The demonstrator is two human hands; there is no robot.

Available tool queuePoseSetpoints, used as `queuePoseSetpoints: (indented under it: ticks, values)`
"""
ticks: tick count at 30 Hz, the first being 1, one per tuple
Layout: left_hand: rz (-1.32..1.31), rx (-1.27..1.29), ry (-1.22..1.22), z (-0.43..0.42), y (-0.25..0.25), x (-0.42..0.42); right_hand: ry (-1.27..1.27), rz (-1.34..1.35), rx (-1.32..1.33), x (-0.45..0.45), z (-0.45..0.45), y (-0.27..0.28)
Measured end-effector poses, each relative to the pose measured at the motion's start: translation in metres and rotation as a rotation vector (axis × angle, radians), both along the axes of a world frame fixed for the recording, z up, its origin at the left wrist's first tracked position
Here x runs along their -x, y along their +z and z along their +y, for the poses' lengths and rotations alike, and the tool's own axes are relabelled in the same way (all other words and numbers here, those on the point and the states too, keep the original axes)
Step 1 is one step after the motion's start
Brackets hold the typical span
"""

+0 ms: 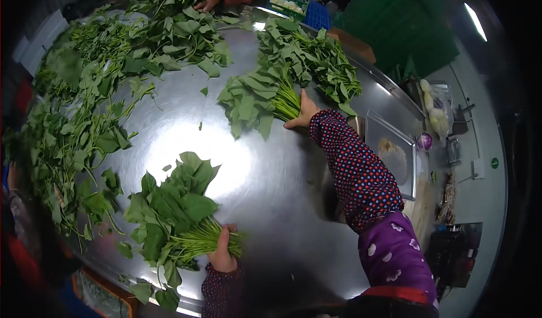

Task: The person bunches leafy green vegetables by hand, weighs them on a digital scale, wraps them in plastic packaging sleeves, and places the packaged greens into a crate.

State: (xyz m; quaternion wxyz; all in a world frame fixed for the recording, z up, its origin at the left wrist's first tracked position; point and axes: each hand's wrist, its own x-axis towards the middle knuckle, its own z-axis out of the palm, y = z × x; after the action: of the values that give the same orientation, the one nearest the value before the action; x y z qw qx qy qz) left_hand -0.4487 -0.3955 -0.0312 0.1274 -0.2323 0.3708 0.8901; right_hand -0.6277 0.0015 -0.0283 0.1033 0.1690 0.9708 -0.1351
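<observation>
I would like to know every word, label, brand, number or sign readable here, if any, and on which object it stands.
No text can be read with certainty.
Round green sign on the wall: pale mark, too small to read.
Left bunch, in the left hand: no label visible.
Right bunch, in the right hand: no label visible.

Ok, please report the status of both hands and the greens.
Left hand gripping leafy bunch. Right hand touching second bunch. Stray leaf on table; hands look unobstructed.
</observation>
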Motion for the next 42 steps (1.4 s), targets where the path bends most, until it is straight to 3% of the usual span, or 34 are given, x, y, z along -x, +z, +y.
queuePoseSetpoints:
  ticks: [4,9,12,14,16,17,19,20,23,26,30,31,33,35,36,37,38,39,40,41,42]
  values:
    - [-0.025,0.051,0.012,0.005,0.003,0.000,0.011,0.058,-0.156,-0.004,-0.026,0.023]
    - [0.050,0.082,-0.055,0.010,0.012,0.003,-0.232,0.090,0.367,-0.017,-0.071,0.024]
    - [0.077,0.203,-0.229,0.023,0.036,-0.009,-0.206,0.149,0.743,-0.086,-0.149,0.115]
    - [0.014,0.286,-0.427,0.032,0.051,-0.035,-0.271,0.193,0.956,-0.159,-0.171,0.095]
    - [0.168,0.196,-0.312,0.052,0.035,-0.083,-0.264,0.136,1.224,-0.221,-0.207,0.123]
    - [0.072,0.101,-0.335,0.054,0.027,-0.100,-0.184,0.129,1.208,-0.252,-0.216,0.109]
    - [-0.131,-0.082,-0.385,0.053,0.013,-0.130,-0.336,0.027,1.210,-0.298,-0.223,0.073]
    - [-0.106,-0.040,-0.441,0.049,0.005,-0.136,-0.428,-0.055,1.191,-0.312,-0.220,0.051]
    - [-0.013,0.049,-0.583,0.025,-0.006,-0.137,-0.341,-0.029,1.346,-0.313,-0.220,0.031]
    - [-0.010,0.124,-0.233,0.019,0.037,-0.140,-0.405,0.122,1.215,-0.319,-0.235,0.035]
    - [-0.097,0.296,-0.100,0.029,0.044,-0.136,-0.320,0.318,0.998,-0.329,-0.262,0.031]
    - [-0.039,0.381,-0.246,0.034,0.040,-0.129,-0.221,0.351,0.999,-0.324,-0.264,0.032]
    - [0.095,0.430,-0.261,0.053,0.033,-0.121,-0.123,0.473,0.911,-0.318,-0.254,0.062]
    - [0.564,0.460,-0.373,0.083,0.094,-0.103,-0.200,0.579,0.925,-0.317,-0.226,0.116]
    - [0.721,0.400,-0.420,0.103,0.100,-0.098,-0.156,0.681,0.742,-0.321,-0.205,0.129]
    - [1.280,1.113,-0.400,0.128,0.092,-0.093,-0.186,0.779,0.642,-0.322,-0.185,0.157]
    - [1.475,1.210,-0.380,0.154,0.107,-0.086,-0.192,0.903,0.665,-0.326,-0.156,0.163]
    - [1.195,0.472,-0.548,0.189,0.144,-0.075,-0.222,0.942,0.597,-0.335,-0.128,0.177]
    - [1.257,0.446,-0.521,0.229,0.154,-0.072,-0.275,0.956,0.391,-0.338,-0.097,0.185]
    - [1.103,0.258,-0.673,0.265,0.166,-0.071,-0.395,1.007,0.564,-0.343,-0.065,0.185]
    - [0.921,-0.007,-0.786,0.306,0.159,-0.071,-0.464,1.014,0.571,-0.344,-0.039,0.195]
